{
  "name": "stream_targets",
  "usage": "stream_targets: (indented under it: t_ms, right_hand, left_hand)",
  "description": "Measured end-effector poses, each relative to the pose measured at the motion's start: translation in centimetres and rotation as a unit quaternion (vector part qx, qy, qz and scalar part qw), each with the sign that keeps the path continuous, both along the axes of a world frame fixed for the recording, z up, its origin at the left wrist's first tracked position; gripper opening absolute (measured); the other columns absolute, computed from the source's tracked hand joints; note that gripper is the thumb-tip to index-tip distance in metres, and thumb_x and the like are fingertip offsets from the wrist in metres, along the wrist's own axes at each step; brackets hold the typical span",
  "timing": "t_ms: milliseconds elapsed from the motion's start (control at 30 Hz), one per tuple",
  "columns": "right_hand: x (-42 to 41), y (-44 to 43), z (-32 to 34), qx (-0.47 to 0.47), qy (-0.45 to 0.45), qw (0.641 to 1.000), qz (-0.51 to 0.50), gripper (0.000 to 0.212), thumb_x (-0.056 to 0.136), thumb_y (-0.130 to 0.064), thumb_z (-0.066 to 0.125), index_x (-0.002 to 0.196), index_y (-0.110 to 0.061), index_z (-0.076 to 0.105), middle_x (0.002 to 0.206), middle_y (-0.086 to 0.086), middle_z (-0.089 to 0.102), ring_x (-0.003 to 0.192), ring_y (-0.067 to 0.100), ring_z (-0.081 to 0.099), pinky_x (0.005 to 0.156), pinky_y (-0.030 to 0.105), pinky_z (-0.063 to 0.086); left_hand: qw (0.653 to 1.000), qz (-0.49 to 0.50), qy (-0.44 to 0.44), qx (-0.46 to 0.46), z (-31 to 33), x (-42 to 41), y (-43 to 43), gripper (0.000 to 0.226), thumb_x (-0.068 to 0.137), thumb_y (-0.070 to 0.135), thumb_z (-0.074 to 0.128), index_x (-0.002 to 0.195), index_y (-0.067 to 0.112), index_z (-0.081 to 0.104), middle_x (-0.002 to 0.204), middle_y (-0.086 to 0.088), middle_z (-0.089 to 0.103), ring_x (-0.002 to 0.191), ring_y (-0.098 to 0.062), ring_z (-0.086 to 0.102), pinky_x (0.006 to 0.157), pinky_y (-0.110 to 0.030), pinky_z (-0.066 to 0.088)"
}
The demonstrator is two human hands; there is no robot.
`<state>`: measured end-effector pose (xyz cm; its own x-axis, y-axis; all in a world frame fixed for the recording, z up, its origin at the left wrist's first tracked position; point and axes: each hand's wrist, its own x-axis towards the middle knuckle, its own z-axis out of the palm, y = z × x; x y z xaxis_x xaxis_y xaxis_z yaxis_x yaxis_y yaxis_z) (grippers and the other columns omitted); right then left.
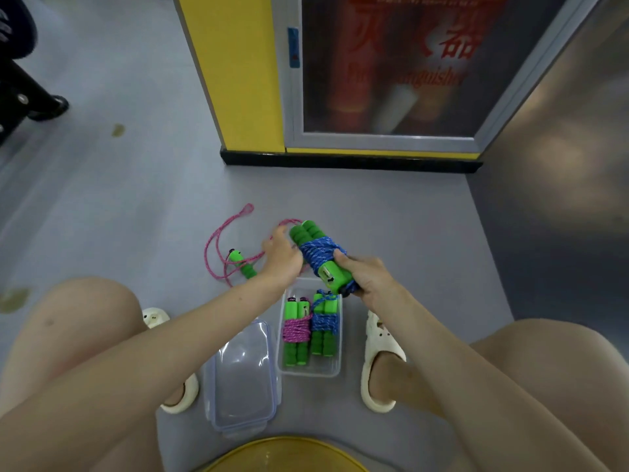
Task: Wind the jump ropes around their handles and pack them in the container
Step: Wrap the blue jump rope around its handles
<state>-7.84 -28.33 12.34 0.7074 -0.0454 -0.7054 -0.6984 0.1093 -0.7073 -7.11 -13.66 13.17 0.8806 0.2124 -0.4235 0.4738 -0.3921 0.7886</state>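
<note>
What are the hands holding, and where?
The right hand grips the blue-wound rope bundle at its near end. The left hand is beside it; whether it holds anything cannot be told.

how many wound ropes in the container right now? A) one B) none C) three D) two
D: a pink bundle and a blue bundle lie side by side in the container; the held bundle is in the right hand, not packed.
</note>
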Motion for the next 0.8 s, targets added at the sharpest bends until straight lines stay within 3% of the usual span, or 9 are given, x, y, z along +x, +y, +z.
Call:
stream_targets:
  t_ms: [67, 100, 167, 233, 333, 500, 567, 667, 800]
  right_hand:
    - [-0.1, -0.1, -1.0, -0.013, -0.014, 1.0, -0.005, 0.03, 0.085, -0.021, 0.07, 0.106, -0.001, 0.064, 0.088, 0.009, 0.067, 0.064, 0.014, 0.063, 0.049, 0.02, 0.051]
    - [-0.2, 0.0, -1.3, -0.024, -0.019, 1.0, 0.008, 0.03, 0.084, -0.02, 0.07, 0.107, -0.002, 0.062, 0.093, 0.01, 0.068, 0.068, 0.014, 0.064, 0.051, 0.019, 0.05]
    - [0.0, 0.2, -2.0, -0.047, -0.016, 0.997, 0.053, 0.043, 0.081, -0.017, 0.074, 0.118, 0.001, 0.06, 0.106, 0.014, 0.068, 0.082, 0.02, 0.066, 0.061, 0.022, 0.05]
    - [0.1, 0.4, -2.9, -0.06, 0.006, 0.992, 0.108, 0.043, 0.081, -0.015, 0.073, 0.119, 0.001, 0.059, 0.109, 0.013, 0.067, 0.091, 0.021, 0.065, 0.071, 0.021, 0.05]
    - [0.0, 0.7, -4.3, -0.075, 0.028, 0.984, 0.158, 0.019, 0.09, -0.011, 0.063, 0.106, -0.002, 0.063, 0.095, 0.007, 0.062, 0.072, 0.01, 0.057, 0.052, 0.005, 0.043]
    - [-0.2, 2.0, -7.9, -0.111, 0.062, 0.977, 0.17, 0.016, 0.093, -0.013, 0.055, 0.1, -0.003, 0.065, 0.098, 0.017, 0.063, 0.075, 0.017, 0.055, 0.054, 0.022, 0.034]
    - [-0.6, 2.1, -9.7, -0.137, 0.066, 0.975, 0.161, 0.017, 0.092, -0.007, 0.055, 0.099, 0.005, 0.065, 0.093, 0.02, 0.062, 0.068, 0.018, 0.053, 0.047, 0.017, 0.038]
    - [-1.5, 1.3, -12.3, -0.195, 0.071, 0.965, 0.159, 0.025, 0.087, -0.005, 0.057, 0.102, 0.014, 0.064, 0.081, 0.022, 0.061, 0.073, 0.02, 0.053, 0.063, 0.025, 0.044]
    - [-2.8, 0.1, -16.2, -0.203, 0.124, 0.962, 0.13, 0.022, 0.085, -0.007, 0.059, 0.102, -0.002, 0.071, 0.081, 0.014, 0.064, 0.078, 0.024, 0.058, 0.074, 0.035, 0.047]
  left_hand:
    - [0.989, 0.028, 0.108, -0.102, -0.6, 0.8, 0.0, 0.055, 0.098, 0.038, 0.046, 0.145, 0.014, 0.031, 0.14, -0.01, 0.042, 0.119, -0.03, 0.05, 0.089, -0.039, 0.046]
    - [0.978, 0.019, 0.142, -0.154, -0.8, 0.9, 0.0, 0.054, 0.098, 0.045, 0.045, 0.139, 0.012, 0.039, 0.127, -0.009, 0.053, 0.106, -0.027, 0.057, 0.079, -0.037, 0.048]
    - [0.959, 0.0, 0.173, -0.222, -1.7, 1.1, 0.3, 0.041, 0.096, 0.039, 0.053, 0.125, 0.01, 0.052, 0.102, -0.009, 0.064, 0.083, -0.022, 0.062, 0.07, -0.035, 0.051]
    - [0.959, -0.019, 0.171, -0.226, -2.9, 1.3, 0.8, 0.03, 0.094, 0.026, 0.06, 0.12, 0.012, 0.054, 0.099, -0.008, 0.066, 0.08, -0.021, 0.063, 0.075, -0.039, 0.053]
    - [0.961, -0.038, 0.191, -0.198, -5.0, 1.1, 1.6, 0.034, 0.091, 0.015, 0.063, 0.124, 0.01, 0.054, 0.105, -0.009, 0.066, 0.087, -0.023, 0.062, 0.079, -0.04, 0.052]
    - [0.964, -0.033, 0.227, -0.136, -8.2, 0.0, 2.3, 0.02, 0.09, 0.002, 0.06, 0.104, 0.015, 0.053, 0.102, -0.009, 0.062, 0.083, -0.022, 0.059, 0.065, -0.031, 0.049]
    - [0.965, -0.027, 0.222, -0.139, -9.7, 0.0, 1.9, 0.02, 0.09, -0.002, 0.058, 0.103, 0.013, 0.054, 0.101, -0.01, 0.061, 0.086, -0.023, 0.06, 0.068, -0.032, 0.049]
    - [0.966, -0.015, 0.213, -0.146, -12.7, -0.3, 0.9, 0.035, 0.087, -0.004, 0.06, 0.12, 0.003, 0.049, 0.111, -0.015, 0.063, 0.098, -0.026, 0.061, 0.083, -0.037, 0.052]
    - [0.964, -0.039, 0.239, -0.109, -16.9, -2.0, -0.6, 0.042, 0.087, 0.004, 0.063, 0.125, 0.003, 0.045, 0.118, -0.01, 0.06, 0.105, -0.025, 0.058, 0.097, -0.038, 0.047]
